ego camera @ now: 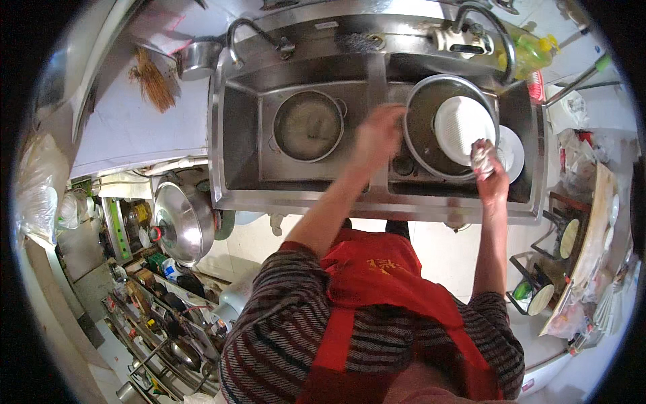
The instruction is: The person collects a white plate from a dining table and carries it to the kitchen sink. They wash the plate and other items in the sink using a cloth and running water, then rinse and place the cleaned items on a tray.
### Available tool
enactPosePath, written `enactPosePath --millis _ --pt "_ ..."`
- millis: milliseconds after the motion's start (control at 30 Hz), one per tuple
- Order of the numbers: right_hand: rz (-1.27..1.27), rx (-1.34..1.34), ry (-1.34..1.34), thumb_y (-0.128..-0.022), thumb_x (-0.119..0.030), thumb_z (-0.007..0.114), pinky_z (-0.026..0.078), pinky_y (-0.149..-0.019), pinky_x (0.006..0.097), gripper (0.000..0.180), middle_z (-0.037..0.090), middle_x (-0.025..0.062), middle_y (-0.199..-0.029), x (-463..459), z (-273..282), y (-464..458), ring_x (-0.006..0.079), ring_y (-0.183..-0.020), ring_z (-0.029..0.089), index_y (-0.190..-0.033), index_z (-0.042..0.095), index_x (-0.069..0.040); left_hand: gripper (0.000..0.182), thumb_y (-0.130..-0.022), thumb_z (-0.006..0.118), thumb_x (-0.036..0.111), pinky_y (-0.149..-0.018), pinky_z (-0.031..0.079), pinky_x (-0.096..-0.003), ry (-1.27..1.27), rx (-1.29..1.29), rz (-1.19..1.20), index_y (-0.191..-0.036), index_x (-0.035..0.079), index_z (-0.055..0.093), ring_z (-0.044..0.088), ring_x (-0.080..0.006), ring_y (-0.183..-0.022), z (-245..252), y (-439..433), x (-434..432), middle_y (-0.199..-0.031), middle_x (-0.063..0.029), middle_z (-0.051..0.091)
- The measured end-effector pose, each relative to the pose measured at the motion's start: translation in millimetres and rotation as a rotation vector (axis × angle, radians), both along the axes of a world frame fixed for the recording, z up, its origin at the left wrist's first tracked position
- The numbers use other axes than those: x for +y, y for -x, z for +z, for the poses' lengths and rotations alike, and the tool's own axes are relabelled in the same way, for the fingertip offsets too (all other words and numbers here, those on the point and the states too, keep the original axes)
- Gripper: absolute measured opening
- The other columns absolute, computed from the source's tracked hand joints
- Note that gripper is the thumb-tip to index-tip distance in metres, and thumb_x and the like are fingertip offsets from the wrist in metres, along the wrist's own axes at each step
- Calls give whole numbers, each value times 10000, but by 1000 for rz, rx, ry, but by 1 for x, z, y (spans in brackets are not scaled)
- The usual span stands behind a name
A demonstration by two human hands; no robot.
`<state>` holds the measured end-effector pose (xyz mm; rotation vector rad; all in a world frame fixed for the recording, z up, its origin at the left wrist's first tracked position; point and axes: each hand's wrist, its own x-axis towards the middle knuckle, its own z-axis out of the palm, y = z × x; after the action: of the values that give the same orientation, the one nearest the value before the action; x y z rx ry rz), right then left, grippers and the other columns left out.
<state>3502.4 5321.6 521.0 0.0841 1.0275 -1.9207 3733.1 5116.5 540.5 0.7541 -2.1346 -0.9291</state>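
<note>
My right hand grips a crumpled, wet-looking cloth over the near right rim of a large metal basin in the right sink bowl. In that basin lies a white perforated colander, its lower edge beside the cloth. My left hand, blurred, is near the basin's left rim above the sink divider; nothing shows in it, and whether it touches the rim is unclear. Another white dish lies partly under the basin at the right. A round metal pot with cloudy liquid stands in the left bowl.
Curved faucets rise behind both bowls. A metal saucepan and a straw whisk brush lie on the left counter. A yellow-capped plastic bottle stands at the back right. Stools are at the lower right.
</note>
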Motion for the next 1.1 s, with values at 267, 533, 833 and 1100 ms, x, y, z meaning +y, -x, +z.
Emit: enactPosePath --millis 267,533,833,1100 --pt "227 206 -192 -878 -70 611 504 -925 351 348 640 134 -1177 -82 16 -177 232 -1077 625 -1211 565 23 505 -835 651 174 -881 507 -429 -613 -916 480 -1312 71 518 533 -326 -1191 -235 -223 -137 -1326 -175 533" --pt "512 689 -204 -843 -112 656 512 -815 320 327 662 108 -1049 -209 -83 -281 202 -918 652 -1143 595 2 423 -800 700 173 -916 499 -436 31 -1037 333 -1165 74 510 491 -318 -1208 -297 -239 -184 -1237 -165 515" --pt "1204 1565 -548 -718 -122 684 522 -791 430 331 662 180 -1015 -297 -221 -338 379 -922 639 -1044 658 -69 573 -758 757 315 -863 496 -477 -311 -1140 -8 -1205 50 516 615 -372 -1030 -265 -264 -198 -1115 -193 631" --pt "635 1166 -845 -776 -279 723 545 -712 391 324 693 173 -878 -312 -286 -373 342 -842 678 -979 688 -29 641 -778 764 348 -788 505 -406 -541 -696 163 -1240 0 487 639 -306 -868 -201 -298 -185 -1034 -175 632"
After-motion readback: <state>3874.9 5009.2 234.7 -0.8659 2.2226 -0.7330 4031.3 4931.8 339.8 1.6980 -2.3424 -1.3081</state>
